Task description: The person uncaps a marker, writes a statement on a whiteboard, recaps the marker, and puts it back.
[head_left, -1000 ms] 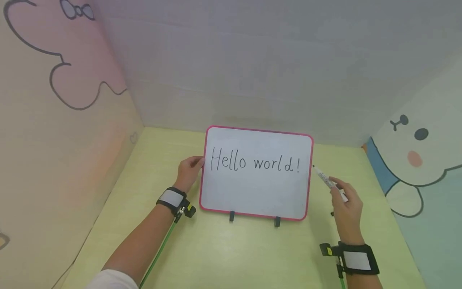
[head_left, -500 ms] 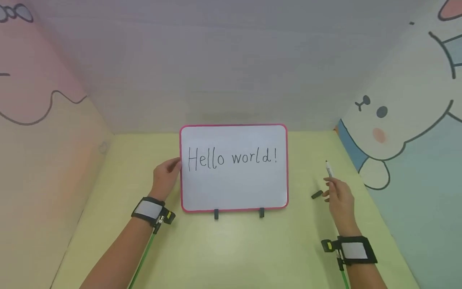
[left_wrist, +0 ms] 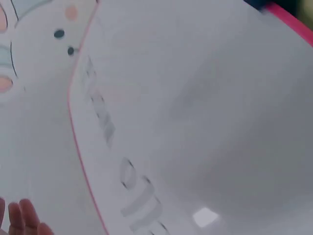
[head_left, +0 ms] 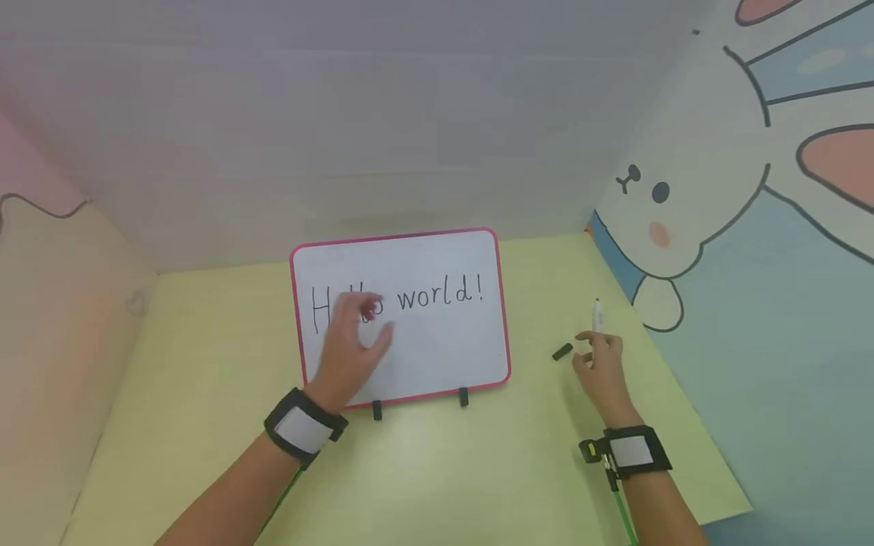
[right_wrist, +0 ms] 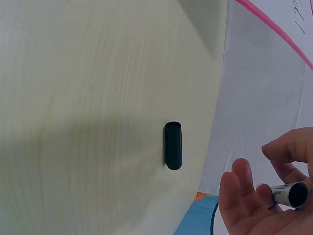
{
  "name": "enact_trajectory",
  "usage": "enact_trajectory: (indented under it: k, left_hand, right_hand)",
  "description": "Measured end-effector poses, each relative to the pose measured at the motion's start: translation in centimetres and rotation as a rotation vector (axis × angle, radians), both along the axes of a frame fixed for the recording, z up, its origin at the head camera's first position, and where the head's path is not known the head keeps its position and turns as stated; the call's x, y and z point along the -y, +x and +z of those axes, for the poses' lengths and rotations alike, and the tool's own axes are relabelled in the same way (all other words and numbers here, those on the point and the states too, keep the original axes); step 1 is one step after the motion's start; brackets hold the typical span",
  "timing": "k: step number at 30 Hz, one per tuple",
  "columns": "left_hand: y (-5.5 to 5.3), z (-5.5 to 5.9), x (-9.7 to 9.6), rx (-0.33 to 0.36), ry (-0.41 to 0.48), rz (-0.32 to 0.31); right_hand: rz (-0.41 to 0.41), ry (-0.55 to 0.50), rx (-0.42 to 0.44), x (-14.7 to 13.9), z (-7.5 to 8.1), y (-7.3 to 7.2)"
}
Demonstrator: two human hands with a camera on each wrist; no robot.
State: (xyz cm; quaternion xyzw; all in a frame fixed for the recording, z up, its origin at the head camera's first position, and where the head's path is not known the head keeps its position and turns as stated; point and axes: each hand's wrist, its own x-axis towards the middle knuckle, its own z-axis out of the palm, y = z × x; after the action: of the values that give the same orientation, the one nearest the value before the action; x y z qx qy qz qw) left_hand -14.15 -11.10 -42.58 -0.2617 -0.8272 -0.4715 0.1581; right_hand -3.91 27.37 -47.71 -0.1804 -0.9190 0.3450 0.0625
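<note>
A whiteboard [head_left: 437, 349] with a pink frame stands tilted on two small black feet, with "Hello world!" handwritten across it in black. My left hand [head_left: 344, 360] is in front of its left half, fingers loosely bent and holding nothing, hiding part of "Hello". In the left wrist view the board's blurred surface [left_wrist: 220, 98] fills most of the picture. To the right of the board, my right hand [head_left: 604, 379] holds an uncapped white marker [head_left: 597, 315] between its fingers, tip pointing away. Just left of that hand, a black marker cap [head_left: 563, 351] lies on the table.
The pale yellow table [head_left: 423, 478] meets a grey-white back wall [head_left: 382, 136]. Painted side walls enclose it, with a cartoon rabbit [head_left: 683, 227] on the right. Green cables [head_left: 624, 516] run from both wrist bands.
My left hand has let go of the board's left edge and moved right, across its front. My right hand still holds the marker, its fingers shifted around it. The head view has turned right.
</note>
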Motion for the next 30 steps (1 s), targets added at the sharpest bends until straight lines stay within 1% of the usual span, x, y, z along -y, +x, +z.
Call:
enact_trajectory:
  k: [3, 4, 5, 6, 7, 9, 10, 11, 12, 14, 16, 19, 21, 23, 25, 27, 30]
  left_hand:
    - [1.9, 0.6, -4.6, -0.026, -0.154, -0.275]
    - [2.4, 0.5, -6.2, -0.043, -0.209, -0.355]
    - [3.0, 0.3, -7.7, -0.062, -0.274, -0.422]
    - [3.5, 0.0, -9.2, -0.072, -0.332, -0.482]
    - [4.0, -0.4, -10.6, -0.083, -0.397, -0.529]
    - [4.8, -1.4, -13.0, -0.098, -0.529, -0.588]
    - [5.0, -1.9, -14.0, -0.093, -0.595, -0.604]
    - [5.2, -2.5, -14.9, -0.082, -0.656, -0.609]
    - [5.3, -3.2, -15.7, -0.068, -0.708, -0.599]
    - [5.0, -4.7, -17.2, -0.037, -0.795, -0.549]
    - [4.7, -6.2, -18.5, -0.004, -0.852, -0.479]
    - [3.9, -8.5, -20.0, 0.041, -0.896, -0.371]
    - [3.5, -9.5, -20.6, 0.059, -0.930, -0.322]
    - [3.2, -10.2, -20.9, 0.068, -0.974, -0.295]
    - [3.1, -10.6, -21.0, 0.053, -1.005, -0.283]
    - [3.0, -10.8, -21.0, 0.054, -1.029, -0.281]
    - [3.1, -11.0, -21.1, 0.075, -1.053, -0.297]
  right_hand:
    - [-0.014, 0.022, -0.013, 0.3, 0.2, 0.3]
    - [-0.017, 0.025, -0.014, 0.4, 0.3, 0.4]
    - [-0.022, 0.030, -0.011, 0.6, 0.4, 0.5]
    - [-0.025, 0.031, -0.005, 0.8, 0.5, 0.6]
    - [-0.028, 0.031, -0.001, 1.0, 0.6, 0.7]
    - [-0.033, 0.038, 0.008, 1.5, 0.6, 0.9]
    - [-0.033, 0.043, 0.010, 1.8, 0.7, 1.0]
    - [-0.035, 0.050, 0.011, 2.1, 0.6, 1.2]
    - [-0.030, 0.055, 0.010, 2.4, 0.7, 1.1]
    - [-0.018, 0.063, 0.004, 3.1, 0.7, 1.0]
    - [0.000, 0.062, 0.001, 3.7, 0.6, 1.0]
    - [0.022, 0.051, 0.001, 4.6, 0.5, 1.2]
    - [0.028, 0.047, 0.001, 5.2, 0.4, 1.4]
    - [0.031, 0.046, -0.003, 5.4, 0.3, 1.6]
    - [0.030, 0.050, -0.005, 5.5, 0.2, 1.8]
    - [0.029, 0.062, -0.013, 5.3, 0.1, 2.0]
    - [0.029, 0.078, -0.015, 4.8, 0.1, 2.0]
